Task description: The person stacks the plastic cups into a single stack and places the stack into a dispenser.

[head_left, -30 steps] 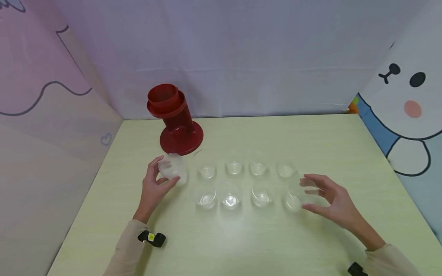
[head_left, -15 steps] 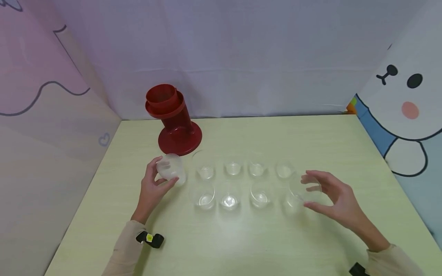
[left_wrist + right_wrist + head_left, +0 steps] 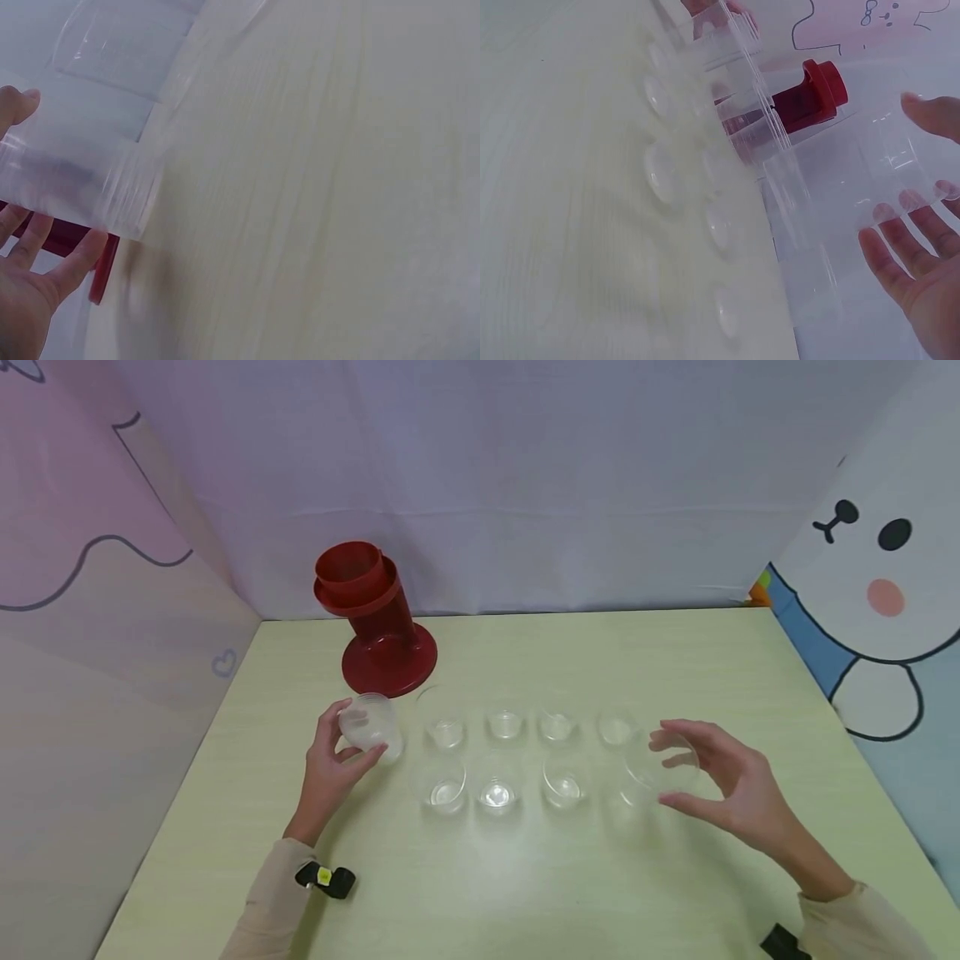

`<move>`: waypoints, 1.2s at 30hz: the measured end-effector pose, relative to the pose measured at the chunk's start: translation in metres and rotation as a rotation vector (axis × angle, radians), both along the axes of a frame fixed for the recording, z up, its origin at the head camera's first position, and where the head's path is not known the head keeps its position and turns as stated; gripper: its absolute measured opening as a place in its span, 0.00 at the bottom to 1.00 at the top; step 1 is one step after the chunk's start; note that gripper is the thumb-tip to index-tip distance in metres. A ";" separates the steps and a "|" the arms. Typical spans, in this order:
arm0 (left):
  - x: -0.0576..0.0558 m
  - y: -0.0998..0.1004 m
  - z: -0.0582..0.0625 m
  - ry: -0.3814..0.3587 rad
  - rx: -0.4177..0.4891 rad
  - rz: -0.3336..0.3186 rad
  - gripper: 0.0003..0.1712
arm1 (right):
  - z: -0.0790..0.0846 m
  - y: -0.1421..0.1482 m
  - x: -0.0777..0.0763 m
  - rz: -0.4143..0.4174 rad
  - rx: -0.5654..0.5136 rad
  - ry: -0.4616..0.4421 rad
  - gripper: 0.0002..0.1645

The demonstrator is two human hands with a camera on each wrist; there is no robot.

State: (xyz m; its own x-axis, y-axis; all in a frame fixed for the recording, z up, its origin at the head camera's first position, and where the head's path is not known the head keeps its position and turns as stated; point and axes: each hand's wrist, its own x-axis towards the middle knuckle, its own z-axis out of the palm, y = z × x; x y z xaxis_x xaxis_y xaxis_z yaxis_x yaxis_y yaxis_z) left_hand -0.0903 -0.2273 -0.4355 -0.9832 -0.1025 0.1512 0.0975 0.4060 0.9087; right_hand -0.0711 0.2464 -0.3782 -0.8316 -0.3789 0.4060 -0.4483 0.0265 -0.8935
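My left hand grips a nested stack of clear plastic cups at the left, thumb on one side and fingers on the other. Several rims show close together on the stack in the left wrist view. At the right end of the front row, my right hand holds one clear plastic cup between thumb and fingers. That cup is seen side-on in the right wrist view, with the fingertips along its wall. Beside these, several more clear cups stand upright in two rows on the table.
A dark red stand with a wide round base and an upright tube is behind the left hand, near the table's back edge. The pale wooden table meets a light cloth backdrop. Printed cloth panels flank both sides.
My right hand has risen slightly with its cup, whose base has moved up from the front row's line. The left hand keeps its hold on the stack, nearly still.
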 end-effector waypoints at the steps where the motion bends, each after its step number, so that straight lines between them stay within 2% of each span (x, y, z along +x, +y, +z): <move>1: 0.000 0.000 0.000 0.000 0.000 0.001 0.44 | 0.001 0.000 -0.001 0.003 0.002 0.007 0.47; 5: -0.001 -0.002 -0.002 0.006 0.001 -0.007 0.45 | 0.005 -0.003 -0.003 0.007 0.015 0.020 0.48; 12: -0.010 -0.014 -0.027 -0.009 0.020 -0.002 0.47 | 0.013 -0.012 -0.008 0.016 0.033 0.036 0.48; 14: -0.011 -0.015 -0.030 -0.005 0.011 -0.001 0.47 | 0.014 -0.015 -0.010 0.026 0.027 0.042 0.48; 17: -0.010 -0.014 -0.028 -0.006 0.013 -0.005 0.46 | 0.015 -0.019 -0.012 0.044 0.020 0.050 0.48; 22: -0.004 -0.007 -0.011 -0.009 0.021 -0.021 0.46 | 0.020 -0.026 -0.016 0.083 -0.012 0.058 0.48; 24: -0.003 -0.006 -0.007 -0.005 0.020 -0.024 0.46 | 0.023 -0.029 -0.017 0.091 -0.016 0.059 0.47; 26: -0.004 -0.007 -0.010 -0.009 0.018 -0.021 0.46 | 0.025 -0.032 -0.018 0.091 -0.005 0.059 0.47; 32: -0.011 -0.016 -0.031 0.012 0.000 -0.018 0.46 | 0.032 -0.040 -0.021 0.088 0.016 0.050 0.46; 36: -0.012 -0.017 -0.035 0.027 0.004 -0.021 0.46 | 0.035 -0.046 -0.023 0.081 0.035 0.035 0.46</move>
State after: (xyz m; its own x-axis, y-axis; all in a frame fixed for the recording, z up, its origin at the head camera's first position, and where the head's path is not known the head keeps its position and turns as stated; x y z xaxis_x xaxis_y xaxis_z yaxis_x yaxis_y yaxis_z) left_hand -0.1023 -0.2444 -0.4706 -0.9807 -0.0821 0.1772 0.1305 0.3997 0.9073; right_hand -0.0944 0.2006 -0.3436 -0.7831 -0.4592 0.4194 -0.4812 0.0201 -0.8764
